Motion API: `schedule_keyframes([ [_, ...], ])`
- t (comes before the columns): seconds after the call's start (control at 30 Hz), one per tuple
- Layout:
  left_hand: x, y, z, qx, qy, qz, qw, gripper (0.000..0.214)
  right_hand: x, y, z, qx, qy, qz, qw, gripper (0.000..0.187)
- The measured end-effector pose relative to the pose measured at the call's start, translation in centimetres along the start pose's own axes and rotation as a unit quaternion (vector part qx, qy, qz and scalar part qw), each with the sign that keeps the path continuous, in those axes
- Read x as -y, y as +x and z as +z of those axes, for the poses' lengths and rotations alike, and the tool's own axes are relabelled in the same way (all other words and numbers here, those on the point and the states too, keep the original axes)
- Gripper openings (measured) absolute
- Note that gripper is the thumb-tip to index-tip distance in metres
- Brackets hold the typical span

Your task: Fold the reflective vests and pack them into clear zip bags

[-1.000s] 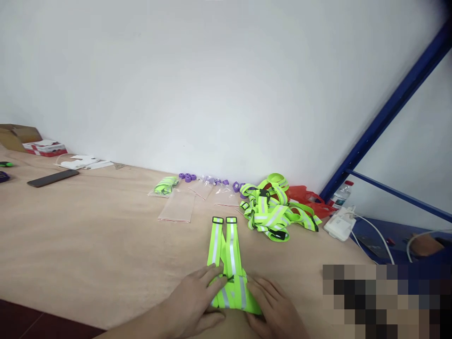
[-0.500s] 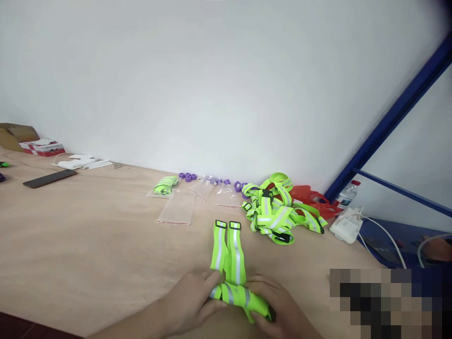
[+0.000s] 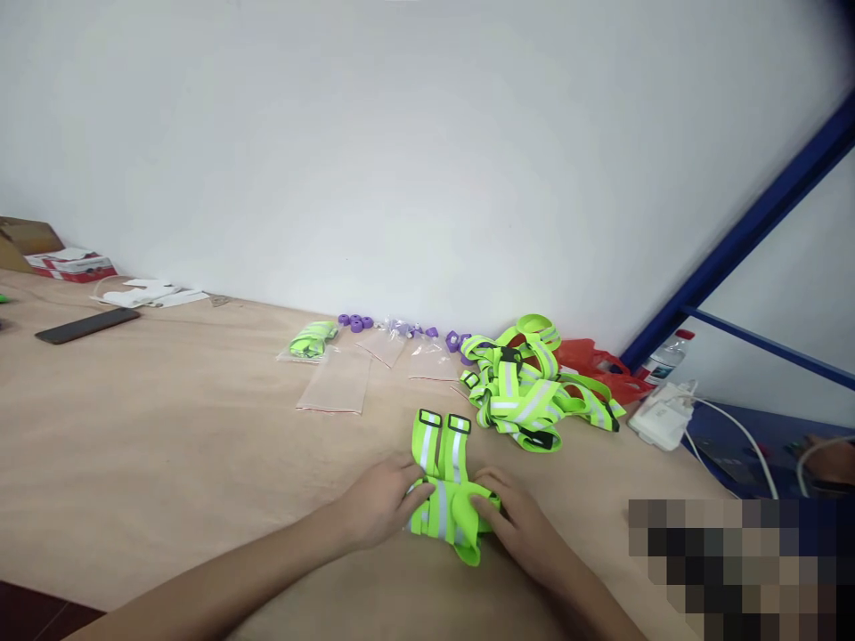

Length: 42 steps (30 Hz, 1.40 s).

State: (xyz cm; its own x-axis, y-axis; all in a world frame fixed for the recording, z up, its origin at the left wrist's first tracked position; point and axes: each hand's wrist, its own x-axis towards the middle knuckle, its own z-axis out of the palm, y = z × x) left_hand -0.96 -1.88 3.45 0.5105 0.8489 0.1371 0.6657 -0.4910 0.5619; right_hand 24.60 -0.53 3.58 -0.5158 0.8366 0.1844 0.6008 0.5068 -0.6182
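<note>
A neon-green reflective strap (image 3: 446, 485) with grey stripes and two black buckle ends lies on the wooden table (image 3: 166, 427) in front of me. Its near part is folded or rolled into a bundle. My left hand (image 3: 384, 500) grips the left side of that bundle with curled fingers. On the bundle's right side my right hand (image 3: 521, 525) presses and pinches it. The two buckle ends stick out beyond my fingers, pointing away from me.
A heap of more green reflective straps (image 3: 531, 392) lies behind, with an orange bag (image 3: 601, 367) next to it. Clear plastic bags (image 3: 337, 390), purple pieces (image 3: 357, 322), a bagged strap (image 3: 311, 340), a black phone (image 3: 86, 325), a white charger (image 3: 661, 417) and a blue rack (image 3: 748, 240) surround.
Both hands have rolled the strap's near end further away from me, so less strap lies flat. The bundle has grown and the view has shifted slightly.
</note>
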Motion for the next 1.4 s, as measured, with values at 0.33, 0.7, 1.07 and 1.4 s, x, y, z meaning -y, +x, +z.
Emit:
schedule_keyframes([
  [0.33,-0.5,1.1,0.1,-0.012,0.154,-0.029,0.988,0.017,-1.2,-0.8,2.9,-0.143,-0.239,-0.178,0.944,0.034],
  [0.7,-1.3,0.0,-0.1,0.018,0.237,0.087,0.968,0.037,1.1,-2.4,0.1,0.044,-0.185,-0.137,0.972,0.042],
  [1.07,0.3,-0.9,-1.1,0.022,0.103,0.106,0.989,0.029,-0.6,-0.9,2.1,-0.094,-0.195,-0.163,0.963,0.031],
  [1.4,0.6,1.9,-3.3,0.063,0.025,0.050,0.996,0.025,-0.6,0.7,2.4,-0.082,-0.219,-0.115,0.965,0.022],
])
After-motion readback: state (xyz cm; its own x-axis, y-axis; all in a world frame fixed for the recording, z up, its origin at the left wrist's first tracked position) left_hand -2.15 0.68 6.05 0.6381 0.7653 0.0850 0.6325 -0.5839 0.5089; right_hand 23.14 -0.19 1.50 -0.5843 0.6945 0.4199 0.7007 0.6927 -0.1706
